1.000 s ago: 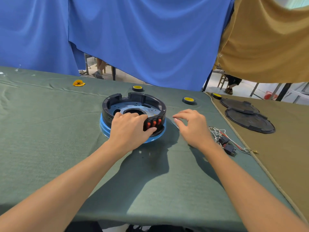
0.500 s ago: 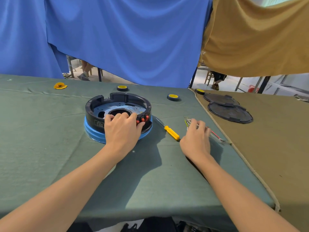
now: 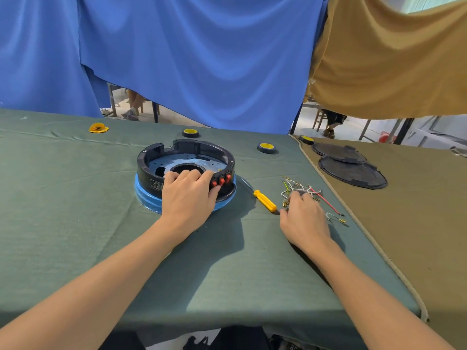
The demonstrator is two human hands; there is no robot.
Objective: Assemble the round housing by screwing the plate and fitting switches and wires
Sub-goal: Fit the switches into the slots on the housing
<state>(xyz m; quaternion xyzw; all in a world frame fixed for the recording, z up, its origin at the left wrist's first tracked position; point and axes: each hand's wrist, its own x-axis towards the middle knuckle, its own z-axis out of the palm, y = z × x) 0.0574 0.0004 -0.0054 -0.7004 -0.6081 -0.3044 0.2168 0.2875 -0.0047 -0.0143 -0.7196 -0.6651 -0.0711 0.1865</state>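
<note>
The round black housing (image 3: pixel 192 147) sits on a blue base (image 3: pixel 145 195) in the middle of the green table. A metal plate (image 3: pixel 164 162) lies inside it, and three red switches (image 3: pixel 222 181) sit in its near right wall. My left hand (image 3: pixel 188 195) grips the near rim, fingers curled over it and thumb beside the switches. A tangle of white, red and green wires (image 3: pixel 303 189) lies to the right. My right hand (image 3: pixel 304 218) is on that bundle, fingertips curled into it. A yellow-handled screwdriver (image 3: pixel 265 201) lies between the housing and the wires.
Yellow tape rolls (image 3: pixel 190 132) (image 3: pixel 266 147) stand behind the housing, and a third roll (image 3: pixel 306 139) sits at the table seam. Two black round lids (image 3: pixel 352 171) lie on the brown-covered table to the right. A yellow scrap (image 3: pixel 98 128) lies far left. Blue and tan cloths hang behind.
My right hand moved from beside the housing rightward to the wire bundle and its fingers closed onto it. The screwdriver came into view. My left hand kept its grip on the rim.
</note>
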